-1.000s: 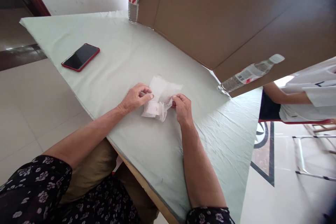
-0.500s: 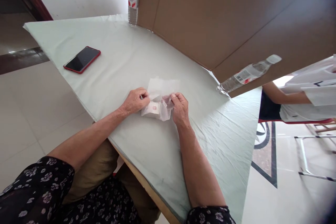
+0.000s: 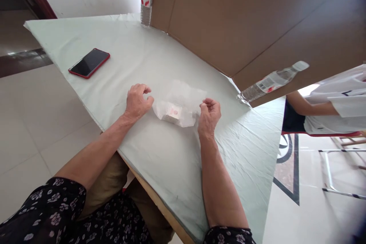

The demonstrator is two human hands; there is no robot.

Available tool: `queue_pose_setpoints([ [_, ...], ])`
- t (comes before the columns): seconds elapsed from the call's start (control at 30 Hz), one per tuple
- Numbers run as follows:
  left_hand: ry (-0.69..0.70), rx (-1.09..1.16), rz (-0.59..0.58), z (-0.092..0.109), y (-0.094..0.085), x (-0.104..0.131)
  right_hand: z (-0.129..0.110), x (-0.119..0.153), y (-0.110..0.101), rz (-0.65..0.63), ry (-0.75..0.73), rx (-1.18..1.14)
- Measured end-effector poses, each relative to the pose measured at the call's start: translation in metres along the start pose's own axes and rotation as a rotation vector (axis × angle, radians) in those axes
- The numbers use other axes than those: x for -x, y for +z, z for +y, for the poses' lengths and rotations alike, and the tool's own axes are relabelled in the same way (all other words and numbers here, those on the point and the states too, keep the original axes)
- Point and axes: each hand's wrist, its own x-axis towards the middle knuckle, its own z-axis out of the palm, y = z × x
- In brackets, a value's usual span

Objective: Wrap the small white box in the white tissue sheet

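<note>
A small white box [image 3: 174, 112] with a pinkish-red mark lies on the pale green tablecloth, under or within thin translucent wrapping [image 3: 185, 93]. The wrapping spreads out behind the box and to its right. Left of it, my left hand [image 3: 139, 101] is raised with thumb and fingers apart, holding nothing. My right hand [image 3: 209, 116] is at the right edge of the wrapping, its thumb and fingers pressed together; whether a bit of the wrapping is between them I cannot make out.
A phone with a red case [image 3: 90, 63] lies at the left. One water bottle [image 3: 146, 2] stands at the back beside a brown panel [image 3: 243, 19]; another bottle [image 3: 271, 82] leans at the right. Beyond the panel, a person's arm [image 3: 314, 106] shows.
My left hand has moved left and away, letting go of the wrapping and opening. My right hand has moved right. The wrapping is spread wider, and the box has shifted slightly right.
</note>
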Motion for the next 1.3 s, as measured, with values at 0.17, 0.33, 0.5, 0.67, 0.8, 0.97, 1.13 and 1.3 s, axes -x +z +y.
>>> queue_pose_setpoints([
  [0.17, 0.431, 0.118, 0.010, 0.018, -0.008, 0.009, -0.030, 0.006, -0.004, -0.206, -0.088, 0.021],
  [0.33, 0.564, 0.103, -0.259, 0.020, -0.002, 0.015, -0.044, 0.012, -0.007, -0.602, 0.074, 0.180],
  [0.5, 0.214, 0.021, -0.395, 0.020, -0.006, 0.012, -0.042, 0.011, -0.008, -0.626, 0.091, 0.202],
  [0.67, 0.030, 0.169, -0.471, 0.026, -0.017, 0.006, -0.048, 0.008, -0.016, -0.661, 0.051, 0.069],
  [0.8, 0.058, 0.236, -0.448, 0.027, -0.020, 0.004, -0.062, 0.013, -0.030, -0.807, 0.011, 0.062],
  [0.97, 0.046, 0.332, -0.779, 0.023, -0.030, -0.003, -0.075, 0.035, -0.044, -1.329, 0.083, 0.248],
  [1.13, -0.050, 0.321, -0.832, 0.017, -0.032, -0.006, -0.068, 0.050, -0.048, -1.188, 0.080, 0.328],
  [1.3, 0.308, 0.149, -0.595, 0.015, -0.018, 0.001, -0.051, 0.049, -0.028, -0.684, -0.062, 0.327],
])
